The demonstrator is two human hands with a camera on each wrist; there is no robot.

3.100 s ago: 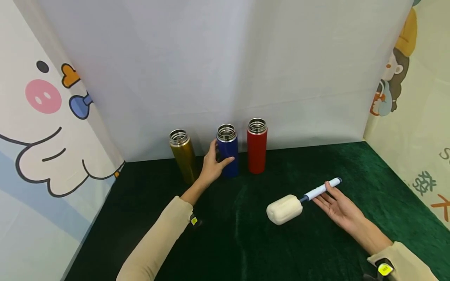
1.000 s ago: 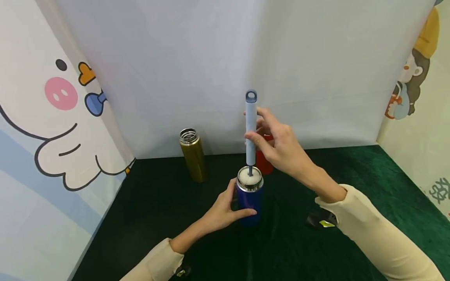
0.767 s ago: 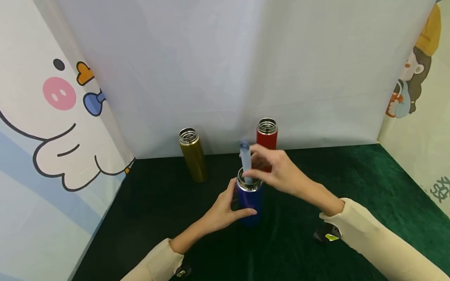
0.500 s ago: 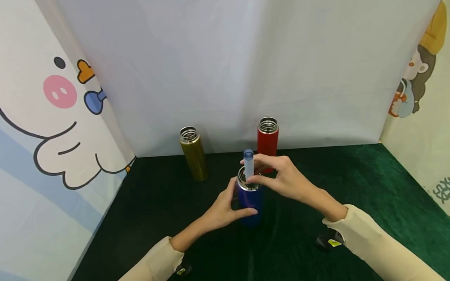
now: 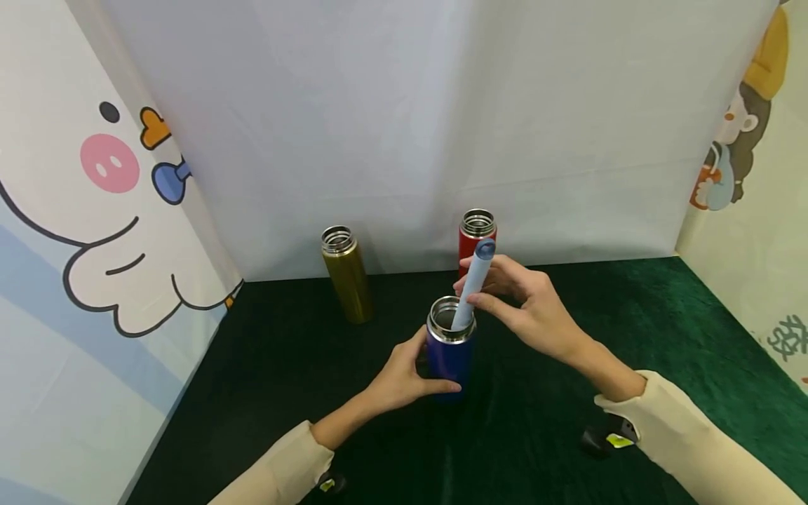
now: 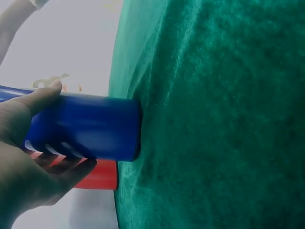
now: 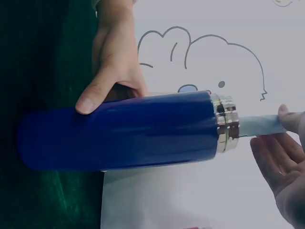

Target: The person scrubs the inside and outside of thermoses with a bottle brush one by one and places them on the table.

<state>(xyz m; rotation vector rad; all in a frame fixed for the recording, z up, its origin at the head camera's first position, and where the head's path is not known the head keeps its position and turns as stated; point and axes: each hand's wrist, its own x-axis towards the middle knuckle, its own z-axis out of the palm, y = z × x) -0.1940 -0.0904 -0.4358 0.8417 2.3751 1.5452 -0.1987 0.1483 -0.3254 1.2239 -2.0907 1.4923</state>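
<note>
My left hand [image 5: 402,379] grips the blue bottle [image 5: 449,361], thumb across its front and fingers behind. The bottle stands upright on the dark green cloth, its steel-threaded mouth without a lid. In my right hand [image 5: 536,308], thumb and fingers pinch the light blue handle of a bottle brush [image 5: 475,280]. Its handle leans right, its lower end inside the bottle mouth; the white sponge head is hidden within. In the right wrist view the handle [image 7: 261,125] enters the steel neck. The left wrist view shows the bottle's base [image 6: 128,129] on the cloth.
A gold bottle [image 5: 349,284] without a lid stands at the back left. Behind my right hand is a red bottle [image 5: 470,245], partly covered. A white curtain [image 5: 303,126] rises behind the green cloth [image 5: 284,351], with printed cartoon sheets on both sides.
The left hand brought the blue bottle forward from the row. The right hand put the brush's sponge head into it and pushed it down; lately the handle has risen slightly and tilted right.
</note>
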